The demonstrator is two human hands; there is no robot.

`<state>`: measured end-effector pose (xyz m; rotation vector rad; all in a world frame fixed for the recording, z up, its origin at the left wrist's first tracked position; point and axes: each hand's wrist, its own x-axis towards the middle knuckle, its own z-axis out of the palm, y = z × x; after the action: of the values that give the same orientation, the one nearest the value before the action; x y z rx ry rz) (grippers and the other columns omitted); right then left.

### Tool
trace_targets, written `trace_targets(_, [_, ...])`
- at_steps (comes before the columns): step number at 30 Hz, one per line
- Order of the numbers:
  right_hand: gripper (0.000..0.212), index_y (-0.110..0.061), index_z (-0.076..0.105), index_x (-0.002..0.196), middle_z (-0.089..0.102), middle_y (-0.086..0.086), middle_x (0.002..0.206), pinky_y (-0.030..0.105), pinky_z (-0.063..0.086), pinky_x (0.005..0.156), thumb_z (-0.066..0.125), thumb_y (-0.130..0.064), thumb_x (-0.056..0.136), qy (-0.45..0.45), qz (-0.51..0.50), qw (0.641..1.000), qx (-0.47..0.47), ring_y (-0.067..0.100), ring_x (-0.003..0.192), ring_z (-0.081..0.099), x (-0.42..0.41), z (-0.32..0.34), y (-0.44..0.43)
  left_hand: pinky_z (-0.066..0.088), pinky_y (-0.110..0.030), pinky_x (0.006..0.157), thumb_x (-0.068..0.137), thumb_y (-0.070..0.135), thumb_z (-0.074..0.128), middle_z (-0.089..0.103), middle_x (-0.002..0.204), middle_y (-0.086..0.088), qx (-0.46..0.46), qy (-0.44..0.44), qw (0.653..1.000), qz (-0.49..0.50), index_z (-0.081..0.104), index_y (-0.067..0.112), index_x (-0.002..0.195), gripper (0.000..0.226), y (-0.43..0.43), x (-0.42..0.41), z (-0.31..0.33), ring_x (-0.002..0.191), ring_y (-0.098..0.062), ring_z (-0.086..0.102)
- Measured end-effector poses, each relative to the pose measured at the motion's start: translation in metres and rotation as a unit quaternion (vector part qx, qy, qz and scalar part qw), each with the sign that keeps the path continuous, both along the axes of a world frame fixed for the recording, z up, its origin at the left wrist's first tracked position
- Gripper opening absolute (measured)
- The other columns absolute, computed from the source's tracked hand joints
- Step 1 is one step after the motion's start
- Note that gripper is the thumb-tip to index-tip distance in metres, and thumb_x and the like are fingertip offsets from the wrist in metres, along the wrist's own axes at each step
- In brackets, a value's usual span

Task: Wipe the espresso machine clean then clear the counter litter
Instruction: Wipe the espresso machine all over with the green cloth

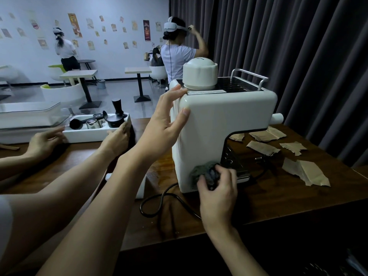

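Hands, cloth — glossy cream machine.

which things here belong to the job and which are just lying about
Job: machine, cloth in right hand, left hand on the machine, paper scraps.
Lying about: tray, tamper, glass case.

The left hand rested on the espresso machine near its top; below it, the right hand gripped a cloth against the casing.
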<state>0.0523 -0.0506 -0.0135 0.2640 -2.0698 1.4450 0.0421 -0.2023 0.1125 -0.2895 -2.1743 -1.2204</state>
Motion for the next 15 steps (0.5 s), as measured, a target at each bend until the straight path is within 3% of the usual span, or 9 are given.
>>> trace_targets(5, [0.039, -0.002, 0.064, 0.109, 0.059, 0.005, 0.106, 0.011, 0.047, 0.084, 0.081, -0.010, 0.074, 0.038, 0.047, 0.997, 0.047, 0.012, 0.099, 0.057, 0.003, 0.004, -0.005, 0.033, -0.051, 0.118, 0.097, 0.049, 0.048, 0.031, 0.149, 0.026, 0.000, 0.001, 1.000, -0.001, 0.042, 0.039, 0.135, 0.040, 0.000, 0.000, 0.001, 0.147, -0.010, 0.032])
trace_targets(9, [0.039, -0.001, 0.063, 0.114, 0.055, 0.001, 0.105, 0.026, 0.056, 0.076, 0.078, -0.008, 0.078, 0.017, 0.002, 1.000, -0.005, 0.014, 0.095, 0.057, -0.012, 0.011, 0.013, 0.034, -0.051, 0.118, 0.097, 0.049, 0.049, 0.030, 0.147, 0.030, 0.005, -0.004, 1.000, -0.002, 0.042, 0.038, 0.135, 0.041, -0.001, 0.001, 0.001, 0.147, -0.009, 0.031])
trace_targets(13, [0.038, -0.002, 0.061, 0.111, 0.055, 0.006, 0.108, 0.012, 0.047, 0.079, 0.078, -0.007, 0.077, 0.039, 0.004, 0.999, 0.015, 0.020, 0.100, 0.060, -0.004, 0.013, -0.001, 0.036, -0.051, 0.117, 0.096, 0.050, 0.050, 0.030, 0.144, 0.035, 0.011, -0.003, 1.000, -0.005, 0.043, 0.039, 0.134, 0.041, 0.000, 0.001, 0.000, 0.148, -0.009, 0.030])
trace_targets(15, [0.038, -0.003, 0.062, 0.109, 0.055, 0.006, 0.107, 0.016, 0.050, 0.080, 0.079, -0.009, 0.076, 0.066, 0.046, 0.995, 0.058, 0.017, 0.098, 0.060, 0.005, 0.014, -0.013, 0.037, -0.051, 0.116, 0.094, 0.053, 0.050, 0.030, 0.142, 0.037, 0.009, -0.001, 1.000, -0.006, 0.042, 0.045, 0.130, 0.038, 0.000, 0.002, 0.002, 0.147, -0.008, 0.031])
